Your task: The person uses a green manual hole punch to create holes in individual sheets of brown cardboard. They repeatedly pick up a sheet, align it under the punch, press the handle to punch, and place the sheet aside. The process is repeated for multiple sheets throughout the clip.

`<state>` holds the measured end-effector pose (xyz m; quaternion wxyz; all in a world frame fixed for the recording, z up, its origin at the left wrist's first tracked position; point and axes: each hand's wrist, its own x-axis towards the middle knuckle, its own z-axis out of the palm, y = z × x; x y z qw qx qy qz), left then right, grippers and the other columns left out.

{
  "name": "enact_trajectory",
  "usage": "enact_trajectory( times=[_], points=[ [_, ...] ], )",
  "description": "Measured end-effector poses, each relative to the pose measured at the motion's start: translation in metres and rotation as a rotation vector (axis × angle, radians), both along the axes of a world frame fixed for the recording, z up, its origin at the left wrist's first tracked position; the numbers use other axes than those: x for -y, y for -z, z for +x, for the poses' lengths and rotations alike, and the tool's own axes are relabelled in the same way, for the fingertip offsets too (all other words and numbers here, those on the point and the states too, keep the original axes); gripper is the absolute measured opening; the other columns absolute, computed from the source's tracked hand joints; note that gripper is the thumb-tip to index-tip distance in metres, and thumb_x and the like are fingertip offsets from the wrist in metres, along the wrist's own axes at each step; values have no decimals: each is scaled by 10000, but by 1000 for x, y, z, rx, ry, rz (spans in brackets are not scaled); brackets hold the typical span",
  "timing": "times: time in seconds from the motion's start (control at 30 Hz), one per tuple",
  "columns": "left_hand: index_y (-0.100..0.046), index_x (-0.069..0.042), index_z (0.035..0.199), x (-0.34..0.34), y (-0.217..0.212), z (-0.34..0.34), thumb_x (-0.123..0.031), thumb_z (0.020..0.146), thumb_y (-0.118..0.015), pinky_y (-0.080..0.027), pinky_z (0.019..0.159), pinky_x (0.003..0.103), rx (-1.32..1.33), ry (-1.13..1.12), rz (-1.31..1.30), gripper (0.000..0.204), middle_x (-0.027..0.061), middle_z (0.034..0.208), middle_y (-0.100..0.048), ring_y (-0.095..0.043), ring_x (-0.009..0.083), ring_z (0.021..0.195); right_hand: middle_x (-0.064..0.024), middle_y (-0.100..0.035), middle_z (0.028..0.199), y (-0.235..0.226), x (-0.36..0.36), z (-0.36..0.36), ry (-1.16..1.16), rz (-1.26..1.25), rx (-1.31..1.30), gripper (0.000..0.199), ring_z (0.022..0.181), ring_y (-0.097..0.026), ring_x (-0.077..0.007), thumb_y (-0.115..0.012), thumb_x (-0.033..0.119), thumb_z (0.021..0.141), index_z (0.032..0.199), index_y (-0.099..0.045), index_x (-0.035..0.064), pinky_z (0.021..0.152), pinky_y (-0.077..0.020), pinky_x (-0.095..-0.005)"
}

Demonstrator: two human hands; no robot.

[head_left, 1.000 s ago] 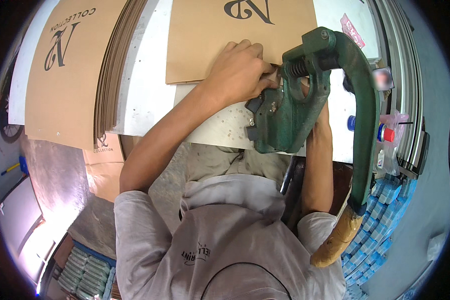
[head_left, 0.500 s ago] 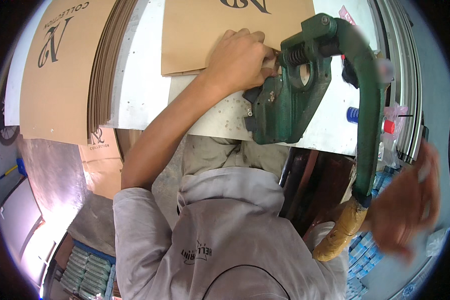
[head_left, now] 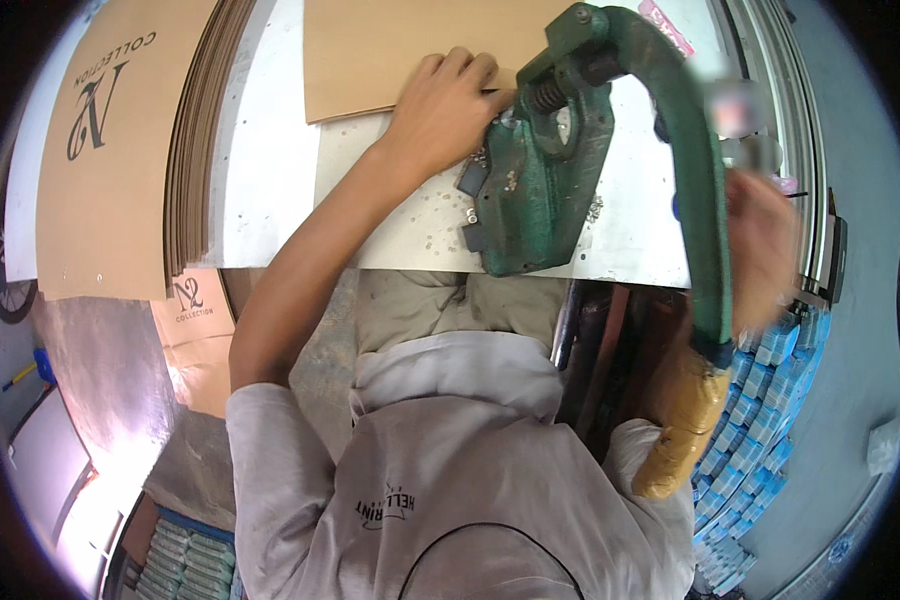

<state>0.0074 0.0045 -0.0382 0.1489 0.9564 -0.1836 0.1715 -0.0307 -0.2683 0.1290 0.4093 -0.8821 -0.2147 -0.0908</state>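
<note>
A flat brown paper bag point(head_left: 370, 60) lies on the white table's far side. My left hand point(head_left: 445, 110) is closed at its near right corner, thumb and fingertips beside the jaw of a green hand press point(head_left: 540, 200); the fingertips are partly hidden. The press has a spring and a long curved lever point(head_left: 705, 200) ending in a tape-wrapped handle point(head_left: 682, 430). Beyond the lever, on its right, my right hand point(head_left: 765, 250) is smeared by motion and partly covered by it, apart from the handle; its fingers cannot be made out.
A thick stack of printed brown bags point(head_left: 120, 200) stands at the table's left. Small metal bits point(head_left: 595, 208) lie by the press. Blue-wrapped packs point(head_left: 750, 410) are piled on the floor at right. Metal rails point(head_left: 785, 130) run along the right side.
My right hand has swung upward and inward from the lower right to beside the lever. My left hand stays at the bag's corner by the press. The whole view has shifted slightly.
</note>
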Motion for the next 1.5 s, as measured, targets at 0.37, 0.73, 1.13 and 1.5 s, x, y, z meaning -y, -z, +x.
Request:
enact_trajectory(
  times=[0.37,0.73,1.13,1.5],
  points=[
    [-634,-237,1419,-65,-7,-56,-295,1007,-619,-267,1207,609,-111,-132,198,416,219,1589,-417,-393,437,1460,-182,-689,869,158,2,66,-87,-124,-165,219,788,-684,-285,-738,66,837,1018,-716,-55,753,-532,-375],
    [-644,-266,1399,-56,-9,-17,-15,813,-624,-563,949,409,-1,-112,156,639,138,1328,-671,-674,327,1130,-145,-741,1101,149,-38,72,-200,125,-338,287,935,-728,-245,-729,165,947,1170,-681,-10,821,-568,-385],
    [-767,-114,1142,-27,-12,-4,-18,757,-670,-570,876,420,90,-92,-202,409,74,1139,-729,-690,294,968,-123,-757,969,123,-58,76,22,605,-821,214,806,-726,-188,-612,64,968,1121,-704,-52,683,-602,-327],
    [-817,-128,1022,9,-20,-17,-364,816,-812,-467,924,420,-112,-86,-284,313,66,1038,-679,-627,289,1028,-117,-737,932,118,-37,65,164,308,-825,188,701,-700,-169,-637,90,973,1084,-709,-43,608,-568,-294]
  ],
)
